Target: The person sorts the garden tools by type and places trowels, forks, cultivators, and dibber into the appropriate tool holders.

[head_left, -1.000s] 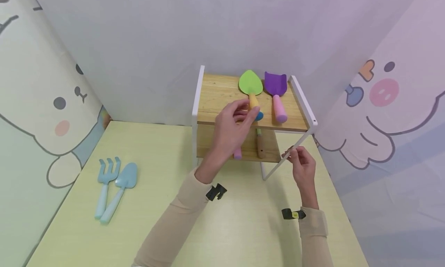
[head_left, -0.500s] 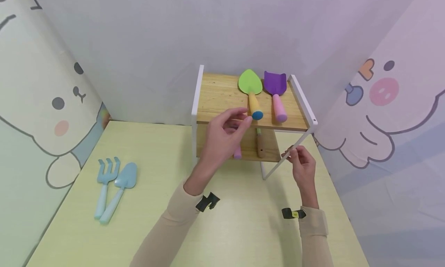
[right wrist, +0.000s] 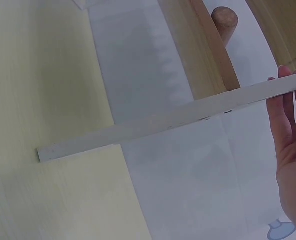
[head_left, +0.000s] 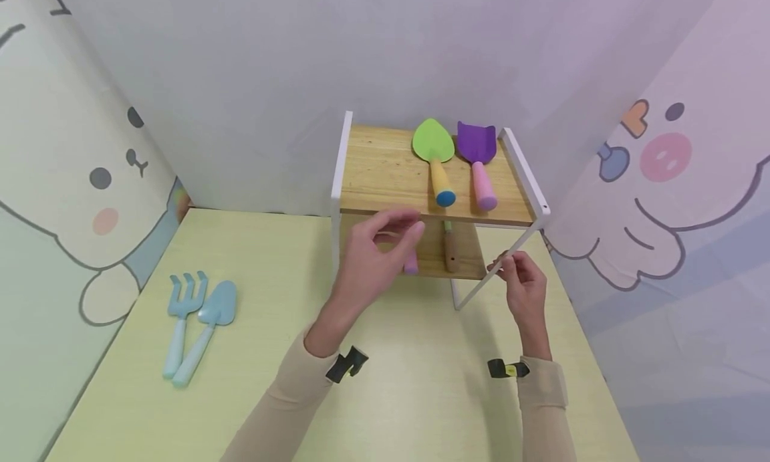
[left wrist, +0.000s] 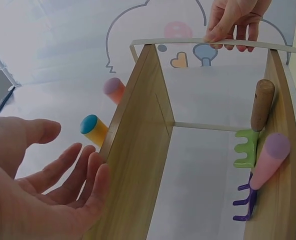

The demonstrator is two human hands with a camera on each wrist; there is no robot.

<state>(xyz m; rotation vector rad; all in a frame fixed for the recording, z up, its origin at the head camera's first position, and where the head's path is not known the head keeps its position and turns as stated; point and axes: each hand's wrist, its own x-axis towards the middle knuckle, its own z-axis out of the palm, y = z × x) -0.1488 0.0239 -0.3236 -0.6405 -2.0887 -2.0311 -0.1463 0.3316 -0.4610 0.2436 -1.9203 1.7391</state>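
My left hand (head_left: 368, 261) hovers before the shelf rack's front, fingers loosely curved and holding nothing. On the wooden top shelf (head_left: 379, 171) lie a green trowel with a yellow, blue-ended handle (head_left: 441, 181) and a purple shovel with a pink handle (head_left: 483, 184). My right hand (head_left: 526, 288) pinches the rack's white side leg (head_left: 481, 286) between thumb and fingers. On the lower shelf, the left wrist view shows a green hand rake (left wrist: 246, 150) with a wooden handle and a purple hand rake (left wrist: 245, 202) with a pink handle.
A light-blue hand fork (head_left: 182, 321) and a light-blue trowel (head_left: 210, 325) lie side by side on the pale yellow table (head_left: 271, 275), left of the rack. Cartoon-printed curtains enclose the table at the back and sides.
My left hand has let go of the yellow trowel handle and drawn back down and to the left. The trowel stays on the top shelf. My right hand keeps its hold.
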